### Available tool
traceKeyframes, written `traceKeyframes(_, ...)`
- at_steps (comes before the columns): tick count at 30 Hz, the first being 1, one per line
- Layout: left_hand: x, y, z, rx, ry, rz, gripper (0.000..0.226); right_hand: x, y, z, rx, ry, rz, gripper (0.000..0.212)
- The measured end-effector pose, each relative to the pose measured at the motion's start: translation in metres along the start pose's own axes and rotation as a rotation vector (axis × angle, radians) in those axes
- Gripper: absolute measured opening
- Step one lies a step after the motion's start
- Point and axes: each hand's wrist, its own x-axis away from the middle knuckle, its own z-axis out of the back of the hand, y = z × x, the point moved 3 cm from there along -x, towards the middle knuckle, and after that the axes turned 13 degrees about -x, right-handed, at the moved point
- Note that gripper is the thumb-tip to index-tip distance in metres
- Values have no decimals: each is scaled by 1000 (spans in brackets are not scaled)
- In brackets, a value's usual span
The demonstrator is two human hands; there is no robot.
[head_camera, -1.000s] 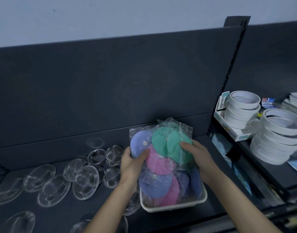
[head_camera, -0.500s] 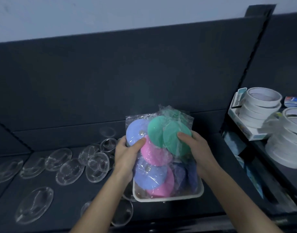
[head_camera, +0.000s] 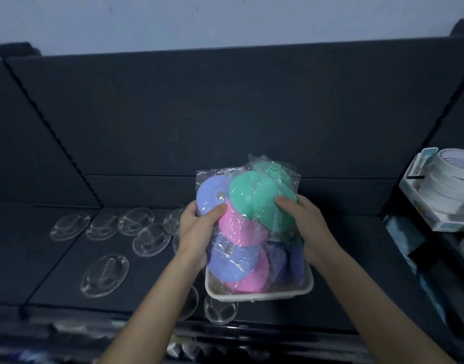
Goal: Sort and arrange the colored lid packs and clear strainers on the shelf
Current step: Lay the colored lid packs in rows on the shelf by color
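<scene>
Clear plastic packs of round lids (head_camera: 241,206) in blue, green and pink stand upright in a white tray (head_camera: 259,294) on the dark shelf. My left hand (head_camera: 196,229) grips the front pack at its left side, thumb across the blue lid. My right hand (head_camera: 304,222) grips the right side, fingers on the green lid. More lid packs lie behind and below in the tray. Several clear round strainers (head_camera: 150,239) lie scattered on the shelf to the left of the tray, and one strainer (head_camera: 220,310) sits just in front of it.
The dark shelf (head_camera: 54,271) ends at a front edge near the bottom. A dark back panel (head_camera: 225,114) rises behind the tray. On the neighbouring shelf at the right stands a box with stacked white tape rolls (head_camera: 446,185).
The view has swung to the left, so the tape rolls slid toward the right edge. Both hands keep the same hold on the lid pack over the tray.
</scene>
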Motion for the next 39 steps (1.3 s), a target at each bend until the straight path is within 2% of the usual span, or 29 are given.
traceKeyframes(9,10,15,95,12,69,-31,28,24,37,-81,42,-57,-9,28)
traceKeyframes(13,17,18,145,28,102,-46,26,42,59,-123,71,-92,-10,49)
traceKeyframes(15,21,20,171,38,114,-46,28,51,70,-145,76,-125,-15,51)
traceKeyframes(23,33,24,284,62,220,-81,25,79,126,-239,122,-256,-54,43)
traceKeyframes(26,36,23,328,50,284,-85,25,91,148,-277,115,-299,-74,34)
traceKeyframes(30,41,21,382,53,366,-83,30,104,173,-327,106,-367,-109,37)
traceKeyframes(34,48,23,432,75,463,-86,28,116,196,-376,113,-454,-157,23)
traceKeyframes(39,49,25,491,99,568,-92,28,119,228,-438,118,-545,-227,22)
